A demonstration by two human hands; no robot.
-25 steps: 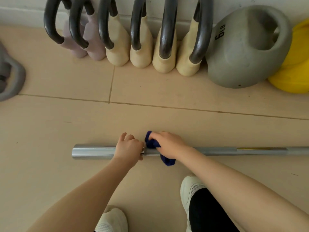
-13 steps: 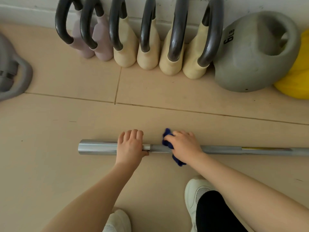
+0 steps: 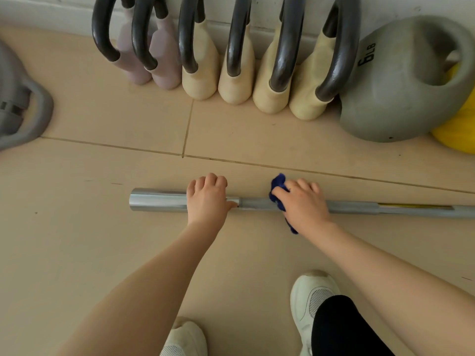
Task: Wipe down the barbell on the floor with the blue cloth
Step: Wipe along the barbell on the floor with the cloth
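A silver barbell (image 3: pixel 156 199) lies across the beige floor, its thick sleeve end at the left and its thinner shaft running off the right edge. My left hand (image 3: pixel 207 199) grips the sleeve just left of the collar, fingers curled over the top. My right hand (image 3: pixel 303 204) holds the blue cloth (image 3: pixel 278 186) wrapped over the shaft a short way to the right; cloth shows above and below the hand. A bare stretch of shaft lies between the two hands.
Several kettlebells (image 3: pixel 236 73) with dark handles line the wall behind the bar. A grey 6 LB kettlebell (image 3: pixel 401 98) and a yellow one (image 3: pixel 460 134) sit at the right. A grey weight (image 3: pixel 23 109) lies at the left edge. My white shoes (image 3: pixel 311 296) stand near the bottom.
My right hand has slid the blue cloth rightward along the shaft, away from my left hand. My left hand stays on the sleeve, its fingers now spread over the top.
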